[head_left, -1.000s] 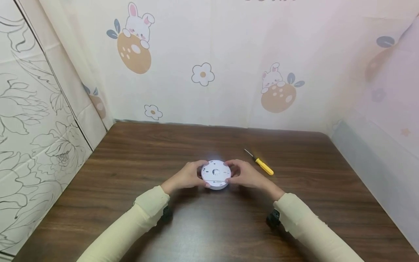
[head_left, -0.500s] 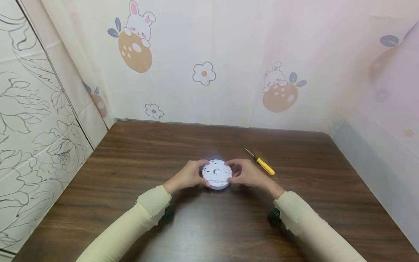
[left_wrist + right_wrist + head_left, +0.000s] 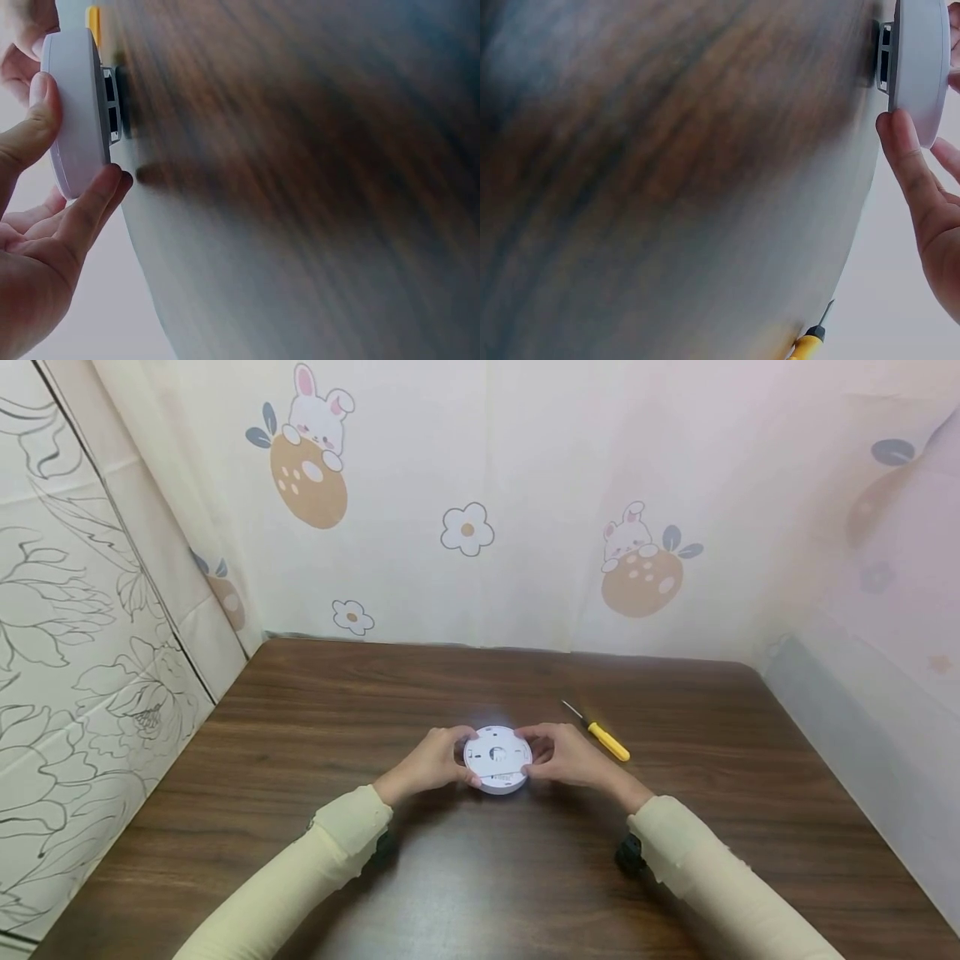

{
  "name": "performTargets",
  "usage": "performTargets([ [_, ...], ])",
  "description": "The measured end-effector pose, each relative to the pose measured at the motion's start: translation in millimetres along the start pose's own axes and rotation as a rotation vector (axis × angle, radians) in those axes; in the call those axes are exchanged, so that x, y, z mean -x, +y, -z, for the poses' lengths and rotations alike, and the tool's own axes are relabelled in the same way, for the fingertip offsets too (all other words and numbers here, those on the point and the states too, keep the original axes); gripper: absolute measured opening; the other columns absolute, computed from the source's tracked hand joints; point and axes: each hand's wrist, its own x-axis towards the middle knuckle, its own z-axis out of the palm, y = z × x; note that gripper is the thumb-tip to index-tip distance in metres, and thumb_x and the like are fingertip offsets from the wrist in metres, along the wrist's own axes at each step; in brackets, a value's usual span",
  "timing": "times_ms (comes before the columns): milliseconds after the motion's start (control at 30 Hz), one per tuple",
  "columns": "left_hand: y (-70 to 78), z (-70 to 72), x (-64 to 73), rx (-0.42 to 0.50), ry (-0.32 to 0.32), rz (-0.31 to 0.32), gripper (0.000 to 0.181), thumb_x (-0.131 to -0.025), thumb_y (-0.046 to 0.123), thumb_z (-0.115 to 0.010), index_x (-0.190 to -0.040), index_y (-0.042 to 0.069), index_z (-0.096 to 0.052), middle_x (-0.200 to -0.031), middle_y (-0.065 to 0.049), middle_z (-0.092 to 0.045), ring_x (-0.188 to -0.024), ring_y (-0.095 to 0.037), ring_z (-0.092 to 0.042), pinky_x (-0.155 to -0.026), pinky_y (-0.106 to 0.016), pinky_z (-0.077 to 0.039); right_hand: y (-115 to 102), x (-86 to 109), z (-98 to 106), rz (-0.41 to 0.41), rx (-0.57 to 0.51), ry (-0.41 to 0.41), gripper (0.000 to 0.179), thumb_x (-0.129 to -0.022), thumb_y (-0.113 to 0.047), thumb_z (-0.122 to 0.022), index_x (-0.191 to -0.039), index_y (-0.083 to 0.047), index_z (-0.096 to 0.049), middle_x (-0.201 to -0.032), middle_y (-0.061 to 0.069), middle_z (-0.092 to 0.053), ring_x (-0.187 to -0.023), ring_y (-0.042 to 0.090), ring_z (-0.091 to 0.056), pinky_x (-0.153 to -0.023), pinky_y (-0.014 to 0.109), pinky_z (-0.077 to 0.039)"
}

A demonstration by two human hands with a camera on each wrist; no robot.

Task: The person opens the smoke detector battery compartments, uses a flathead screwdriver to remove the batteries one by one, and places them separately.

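Observation:
A round white smoke detector [image 3: 491,767] is held between both hands just above the wooden table, its slotted back plate facing up. The left hand [image 3: 429,763] grips its left side, thumb at the upper rim and fingers underneath, as the left wrist view shows. On the opposite side the right hand [image 3: 566,758] grips the rim, with fingertips under the edge. Beneath the white body, a vented grille [image 3: 112,105] points down at the tabletop. Across the plate's front runs a slanting straight edge, beyond which small print shows.
A screwdriver [image 3: 607,742] with a yellow handle lies on the table [image 3: 337,693], right of the right hand, tip toward the back. Behind the table hangs a rabbit-printed curtain [image 3: 405,460]. A flower-patterned sheet [image 3: 75,652] covers the left side.
The back plate's straight front edge has gone from level to slanted, its right end higher; the plate's left marks have moved toward the front. Both hands stay almost in place on the smoke detector.

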Motion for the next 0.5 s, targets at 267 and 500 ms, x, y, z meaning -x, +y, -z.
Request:
performTargets([
  [267, 1.4, 2.0, 3.0, 0.018, -0.006, 0.003, 0.066, -0.059, 0.026, -0.081, -0.113, 0.002, -0.053, -0.106, -0.01, -0.06, -0.088, -0.012, -0.054, -0.08, -0.026, -0.048, -19, 2.6, 6, 0.009, 0.003, -0.039, 0.05, -0.074, -0.011, -0.071, -0.118, 0.002, -0.052, -0.107, 0.016, -0.057, -0.083, 0.029, -0.057, -0.068, 0.026, -0.054],
  [500, 2.3, 2.2, 4.9, 0.064, -0.029, 0.037, 0.071, -0.06, 0.027, -0.081, -0.119, 0.003, -0.048, -0.114, -0.009, -0.057, -0.096, -0.014, -0.055, -0.084, -0.028, -0.047, 10, -3.7, 2, 0.018, 0.053, -0.055, 0.053, -0.073, -0.026, -0.072, -0.12, -0.01, -0.052, -0.104, 0.002, -0.058, -0.078, 0.014, -0.056, -0.067, 0.02, -0.052],
])
